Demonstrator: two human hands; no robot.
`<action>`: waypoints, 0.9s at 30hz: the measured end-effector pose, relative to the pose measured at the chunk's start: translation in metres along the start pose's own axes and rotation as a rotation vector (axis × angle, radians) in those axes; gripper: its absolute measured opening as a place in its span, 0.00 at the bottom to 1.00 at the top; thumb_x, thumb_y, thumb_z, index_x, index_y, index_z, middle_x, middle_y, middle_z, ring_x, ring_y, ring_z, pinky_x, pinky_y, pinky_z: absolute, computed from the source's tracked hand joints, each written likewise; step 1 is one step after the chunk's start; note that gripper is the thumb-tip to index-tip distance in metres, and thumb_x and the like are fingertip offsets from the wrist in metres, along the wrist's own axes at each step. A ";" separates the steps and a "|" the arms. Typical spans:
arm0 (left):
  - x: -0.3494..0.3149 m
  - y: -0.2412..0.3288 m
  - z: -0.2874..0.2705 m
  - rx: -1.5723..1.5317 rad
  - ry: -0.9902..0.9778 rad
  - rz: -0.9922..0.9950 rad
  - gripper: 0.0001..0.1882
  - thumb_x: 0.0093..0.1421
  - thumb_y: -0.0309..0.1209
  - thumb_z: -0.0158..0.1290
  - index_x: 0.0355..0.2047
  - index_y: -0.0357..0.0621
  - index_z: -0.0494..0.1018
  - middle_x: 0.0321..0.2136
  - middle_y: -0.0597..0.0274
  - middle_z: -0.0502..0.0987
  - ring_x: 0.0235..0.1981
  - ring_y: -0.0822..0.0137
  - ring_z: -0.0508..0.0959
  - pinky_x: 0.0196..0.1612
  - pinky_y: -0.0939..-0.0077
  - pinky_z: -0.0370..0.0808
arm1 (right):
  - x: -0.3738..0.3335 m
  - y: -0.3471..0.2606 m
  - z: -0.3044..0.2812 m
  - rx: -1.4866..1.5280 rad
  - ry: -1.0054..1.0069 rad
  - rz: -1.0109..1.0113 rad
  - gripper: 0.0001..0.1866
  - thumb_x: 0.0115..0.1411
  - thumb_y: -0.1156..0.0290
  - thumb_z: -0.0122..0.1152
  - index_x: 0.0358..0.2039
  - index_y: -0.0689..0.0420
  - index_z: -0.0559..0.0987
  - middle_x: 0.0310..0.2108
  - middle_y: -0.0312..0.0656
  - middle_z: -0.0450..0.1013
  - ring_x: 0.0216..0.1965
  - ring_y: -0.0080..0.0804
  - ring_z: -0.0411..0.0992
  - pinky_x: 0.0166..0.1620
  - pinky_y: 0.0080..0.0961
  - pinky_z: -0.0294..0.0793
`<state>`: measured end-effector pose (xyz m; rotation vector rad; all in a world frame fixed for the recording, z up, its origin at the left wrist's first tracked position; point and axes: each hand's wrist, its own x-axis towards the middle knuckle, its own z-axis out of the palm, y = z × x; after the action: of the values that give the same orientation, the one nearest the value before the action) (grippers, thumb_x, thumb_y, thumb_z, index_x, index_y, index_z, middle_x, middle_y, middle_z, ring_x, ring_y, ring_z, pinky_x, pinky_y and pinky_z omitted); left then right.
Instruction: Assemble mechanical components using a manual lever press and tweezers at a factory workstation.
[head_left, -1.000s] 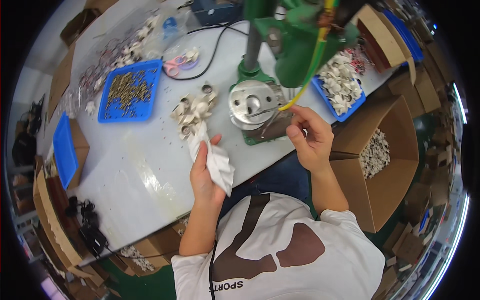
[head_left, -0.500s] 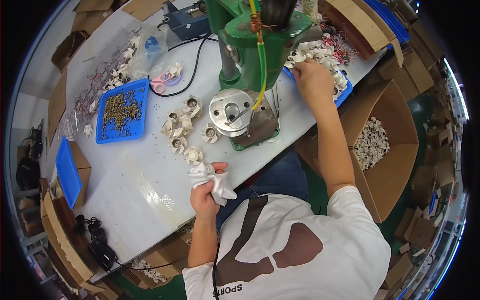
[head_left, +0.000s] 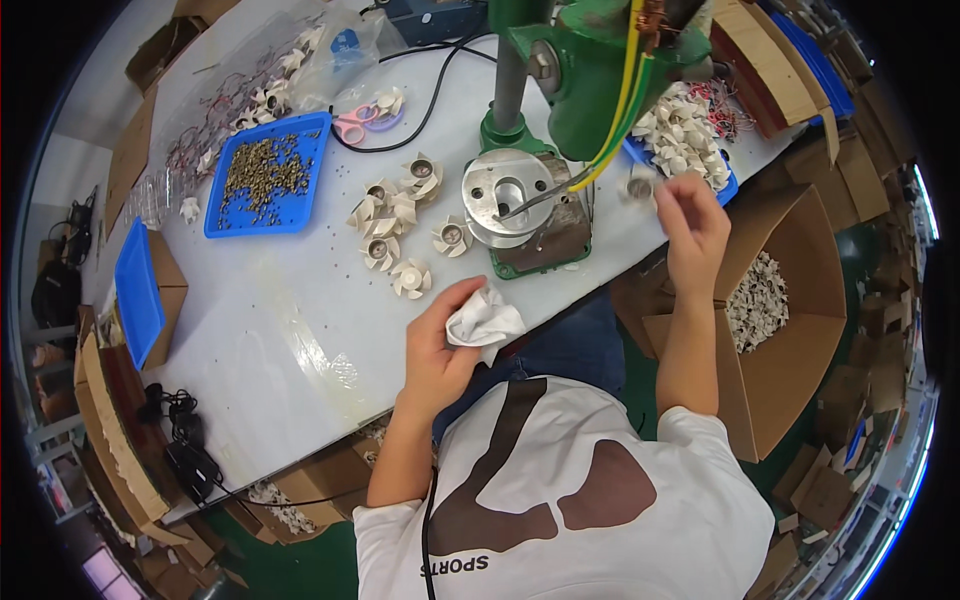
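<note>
In left hand [head_left: 437, 345], crumpled white cloth [head_left: 485, 322]

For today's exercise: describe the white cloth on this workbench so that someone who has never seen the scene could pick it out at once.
Start at the green press standing on the white table. Come toward the table's near edge, where the person's left hand rests. The white cloth is bunched in that hand: soft and crumpled, unlike the small stiff fan-shaped parts scattered just beyond it.
</note>
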<state>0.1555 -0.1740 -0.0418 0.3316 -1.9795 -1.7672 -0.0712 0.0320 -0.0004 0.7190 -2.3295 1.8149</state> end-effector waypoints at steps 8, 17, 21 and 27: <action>0.026 0.017 -0.081 -0.047 0.709 -0.004 0.16 0.59 0.21 0.54 0.48 0.32 0.74 0.41 0.55 0.80 0.40 0.68 0.79 0.46 0.81 0.74 | -0.042 0.015 0.007 0.099 -0.165 -0.052 0.02 0.55 0.81 0.60 0.27 0.63 0.77 0.25 0.34 0.68 0.24 0.21 0.59 0.30 0.14 0.58; 0.033 -0.001 -0.122 0.857 0.877 0.024 0.27 0.59 0.28 0.58 0.58 0.35 0.65 0.57 0.48 0.68 0.57 0.56 0.69 0.60 0.66 0.65 | -0.071 0.001 0.034 0.318 -0.252 0.068 0.02 0.56 0.82 0.60 0.27 0.63 0.78 0.25 0.34 0.68 0.24 0.19 0.60 0.30 0.13 0.58; 0.011 0.017 -0.051 0.725 0.634 0.285 0.23 0.56 0.26 0.59 0.52 0.38 0.67 0.49 0.52 0.71 0.46 0.58 0.69 0.49 0.68 0.67 | -0.085 -0.007 0.047 0.422 -0.264 0.211 0.02 0.58 0.83 0.57 0.31 0.64 0.77 0.29 0.36 0.68 0.29 0.21 0.62 0.35 0.14 0.60; -0.003 0.012 0.037 0.229 0.043 0.161 0.03 0.59 0.23 0.55 0.32 0.36 0.75 0.26 0.60 0.75 0.18 0.74 0.64 0.22 0.84 0.61 | -0.091 -0.014 0.067 0.492 -0.184 0.267 0.01 0.59 0.81 0.61 0.31 0.63 0.78 0.27 0.32 0.67 0.24 0.16 0.58 0.29 0.11 0.57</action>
<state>0.1410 -0.1387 -0.0329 0.2725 -2.1183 -1.4282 0.0287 -0.0060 -0.0394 0.6711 -2.1817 2.5946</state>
